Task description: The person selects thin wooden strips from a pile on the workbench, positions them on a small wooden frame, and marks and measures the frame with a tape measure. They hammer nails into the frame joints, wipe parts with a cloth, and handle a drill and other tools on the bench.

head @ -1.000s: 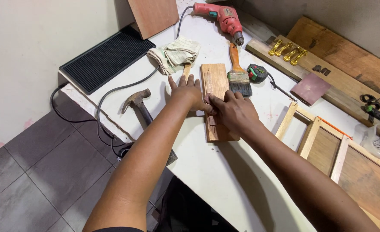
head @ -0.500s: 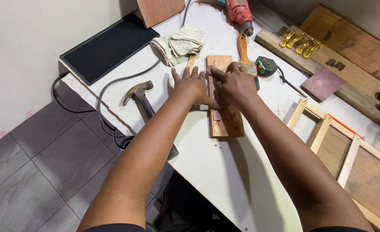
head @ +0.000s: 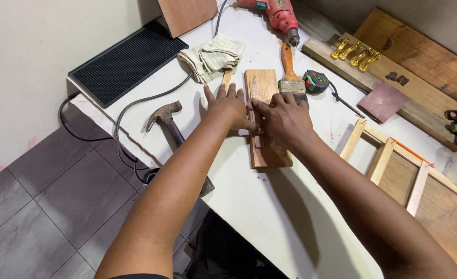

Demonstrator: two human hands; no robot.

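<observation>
Wooden board is lying flat on the white table, near the middle of it, with its long side running away from the person. Both hands are resting on this board. The left hand is lying with flat, spread fingers at the left edge of the board, partly on the table, and its thumb is touching the wood; it is gripping nothing. The right hand is sitting on top of the board with bent fingers, and its fingertips are pressing a small narrow piece on the board surface, just beside the left thumb. I cannot tell if the right fingers are really pinching this piece or only pushing on it.

Just beyond the right hand, a paintbrush with an orange handle is lying against the right edge of the board, and a tape measure is sitting just beside the brush. A folded cloth is lying beyond the left hand. A hammer is lying to the left of the left arm, near the table edge. A red electric drill is lying at the far side of the table, and a wooden frame is lying to the right of the right arm.
</observation>
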